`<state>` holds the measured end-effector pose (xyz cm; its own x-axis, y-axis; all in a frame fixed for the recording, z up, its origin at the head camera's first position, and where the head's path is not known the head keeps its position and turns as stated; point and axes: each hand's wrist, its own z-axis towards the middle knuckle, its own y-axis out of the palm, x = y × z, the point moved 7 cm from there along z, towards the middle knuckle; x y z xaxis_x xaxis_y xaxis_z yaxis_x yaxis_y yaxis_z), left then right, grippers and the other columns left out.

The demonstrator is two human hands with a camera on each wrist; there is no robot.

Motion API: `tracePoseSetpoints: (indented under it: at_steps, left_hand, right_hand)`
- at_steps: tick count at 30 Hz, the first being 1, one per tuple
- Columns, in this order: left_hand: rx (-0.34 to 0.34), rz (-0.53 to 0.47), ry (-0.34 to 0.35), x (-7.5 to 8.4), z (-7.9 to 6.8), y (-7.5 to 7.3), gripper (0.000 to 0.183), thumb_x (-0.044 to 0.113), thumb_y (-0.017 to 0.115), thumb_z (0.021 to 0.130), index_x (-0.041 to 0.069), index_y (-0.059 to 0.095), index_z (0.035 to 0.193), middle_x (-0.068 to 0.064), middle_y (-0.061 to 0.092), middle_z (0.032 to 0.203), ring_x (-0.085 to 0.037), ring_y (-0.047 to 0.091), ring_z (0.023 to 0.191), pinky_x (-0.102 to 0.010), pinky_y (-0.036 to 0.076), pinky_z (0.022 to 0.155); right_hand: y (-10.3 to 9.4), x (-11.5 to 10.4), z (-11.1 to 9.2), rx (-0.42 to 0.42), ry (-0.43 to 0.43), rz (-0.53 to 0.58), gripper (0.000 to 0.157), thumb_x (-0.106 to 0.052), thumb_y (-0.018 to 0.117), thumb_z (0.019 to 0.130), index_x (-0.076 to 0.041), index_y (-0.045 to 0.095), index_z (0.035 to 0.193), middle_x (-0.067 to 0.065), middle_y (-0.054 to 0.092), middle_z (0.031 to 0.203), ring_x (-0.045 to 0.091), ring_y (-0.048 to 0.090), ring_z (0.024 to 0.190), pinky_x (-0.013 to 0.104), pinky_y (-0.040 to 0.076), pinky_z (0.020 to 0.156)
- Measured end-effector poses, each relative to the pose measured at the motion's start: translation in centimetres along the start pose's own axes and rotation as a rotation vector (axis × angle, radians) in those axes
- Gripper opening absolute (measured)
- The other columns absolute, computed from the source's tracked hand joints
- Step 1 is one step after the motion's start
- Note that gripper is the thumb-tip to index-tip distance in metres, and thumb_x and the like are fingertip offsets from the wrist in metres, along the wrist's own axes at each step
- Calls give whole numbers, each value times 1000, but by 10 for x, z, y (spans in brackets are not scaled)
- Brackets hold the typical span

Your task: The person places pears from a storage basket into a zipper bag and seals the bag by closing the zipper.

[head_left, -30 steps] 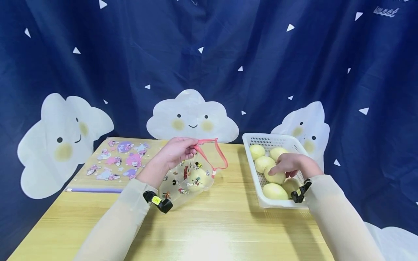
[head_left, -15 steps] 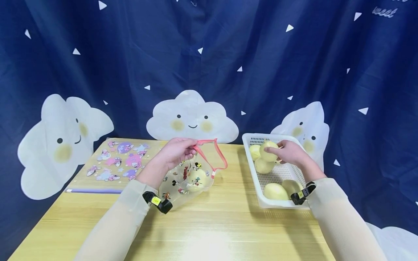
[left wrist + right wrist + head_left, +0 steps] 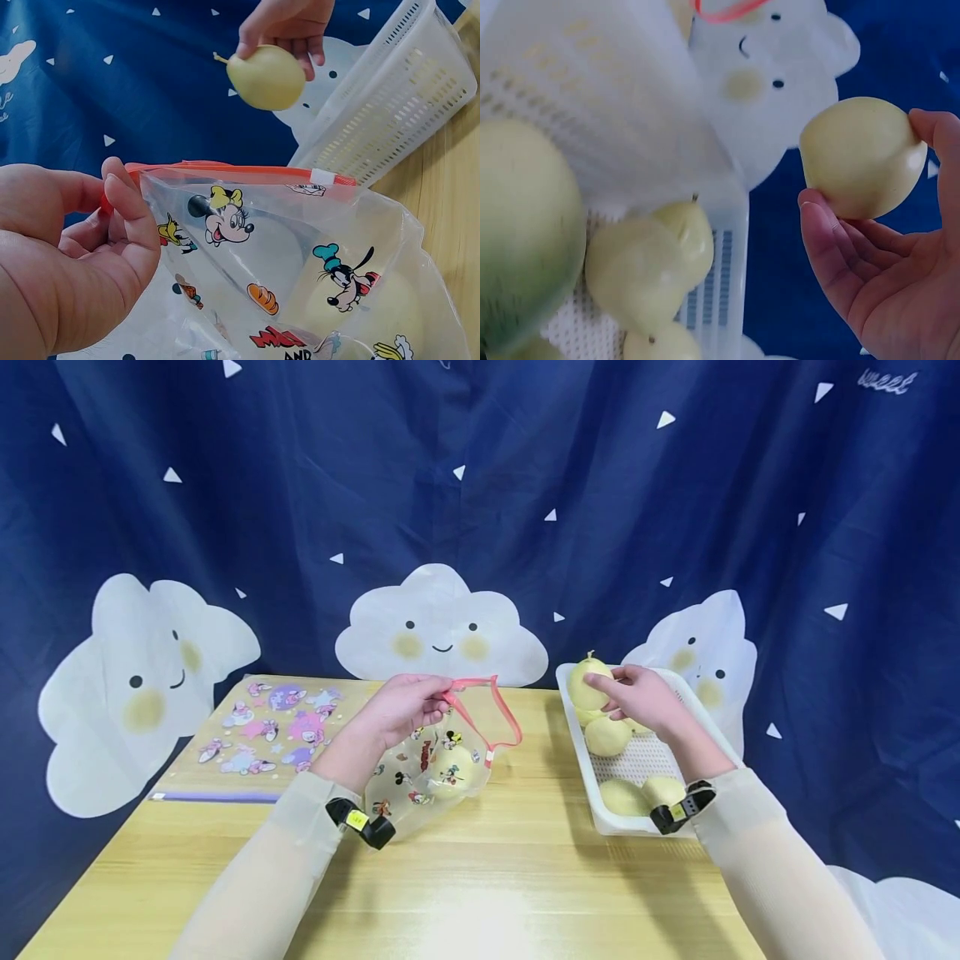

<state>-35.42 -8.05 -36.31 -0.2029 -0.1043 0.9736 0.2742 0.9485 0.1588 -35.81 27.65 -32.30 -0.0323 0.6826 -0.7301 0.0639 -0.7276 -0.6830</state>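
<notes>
My left hand [image 3: 408, 708] pinches the red zip edge of a clear cartoon-print zip bag [image 3: 247, 247], whose mouth gapes toward the right. Inside the bag, a pale yellow pear [image 3: 454, 770] shows through the plastic. My right hand [image 3: 643, 697] grips another pear [image 3: 587, 685] between thumb and fingers, raised over the far left corner of the white basket [image 3: 588, 777]. That held pear [image 3: 864, 157] has its stem pointing up in the head view. Several more pears [image 3: 608, 737] lie in the basket below.
A second zip bag [image 3: 273, 735] with pink and purple prints and a purple slider edge lies flat at the back left of the wooden table [image 3: 450, 893]. A dark blue curtain [image 3: 450, 518] with clouds hangs right behind the table.
My right hand has taken a pear from the middle of the basket and lifted it up and to the left. Pears near the basket's front have shifted. The left hand keeps its place.
</notes>
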Motion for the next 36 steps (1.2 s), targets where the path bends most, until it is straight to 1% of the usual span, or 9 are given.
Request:
tracePoseSetpoints:
  at_steps: [5, 9, 13, 20, 23, 27, 29, 33, 36]
  left_hand:
    - [-4, 0, 7, 1, -1, 0, 20, 13, 57, 114, -3, 69, 116, 3, 70, 81, -6, 61, 70, -15, 53, 65]
    - [-7, -1, 10, 1, -1, 0, 21, 12, 56, 114, -4, 67, 118, 3, 70, 81, -5, 61, 70, -14, 53, 64]
    - [-9, -4, 11, 1, -1, 1, 19, 13, 57, 114, -3, 68, 115, 3, 70, 80, -5, 61, 69, -14, 53, 64]
    - [-13, 4, 11, 0, 0, 1, 30, 13, 57, 113, -12, 63, 129, 3, 70, 81, -5, 61, 70, -15, 54, 65]
    - [-13, 7, 10, 0, 1, 2, 25, 13, 57, 113, -8, 66, 125, 3, 70, 81, -5, 62, 70, -15, 54, 66]
    - [-15, 10, 12, 1, 2, 3, 22, 12, 57, 113, -6, 67, 122, 3, 70, 82, -5, 62, 71, -16, 54, 67]
    - [-13, 15, 13, 1, 2, 4, 24, 12, 57, 113, -7, 67, 123, 3, 70, 82, -5, 62, 71, -16, 55, 67]
    - [-16, 22, 9, 1, 2, 8, 26, 12, 57, 113, -9, 67, 125, 2, 70, 83, -6, 63, 71, -16, 55, 67]
    - [-25, 25, 6, 2, 2, 12, 25, 12, 58, 113, -8, 68, 123, 1, 69, 84, -6, 62, 72, -16, 54, 67]
  right_hand:
    - [16, -18, -4, -32, -57, 46, 70, -58, 68, 105, 1, 63, 142, 19, 73, 124, 25, 76, 96, 28, 65, 81]
    - [28, -30, -7, -58, -91, 77, 63, -51, 69, 106, 2, 65, 139, 18, 73, 123, 23, 76, 94, 31, 66, 82]
    - [40, -38, -10, -89, -80, 98, 61, -49, 71, 105, 3, 63, 138, 16, 74, 119, 24, 75, 92, 31, 65, 81]
    - [62, -47, -12, -140, -99, 97, 59, -46, 73, 104, 3, 64, 135, 12, 75, 111, 16, 73, 83, 34, 65, 82]
    - [73, -51, -14, -170, -105, 94, 58, -46, 73, 103, 2, 65, 134, 11, 76, 106, 19, 74, 83, 33, 64, 83]
    - [85, -56, -16, -201, -102, 99, 63, -48, 74, 102, 1, 64, 139, 12, 77, 113, 25, 76, 89, 34, 64, 85]
    - [90, -57, -15, -209, -98, 104, 66, -49, 76, 101, 2, 63, 142, 13, 76, 118, 28, 77, 92, 34, 65, 86]
    - [101, -58, -14, -226, -97, 90, 71, -50, 76, 100, 2, 60, 145, 16, 76, 125, 26, 78, 93, 35, 66, 87]
    - [107, -57, -13, -239, -98, 78, 69, -50, 76, 100, 2, 62, 142, 16, 76, 123, 24, 79, 92, 34, 67, 86]
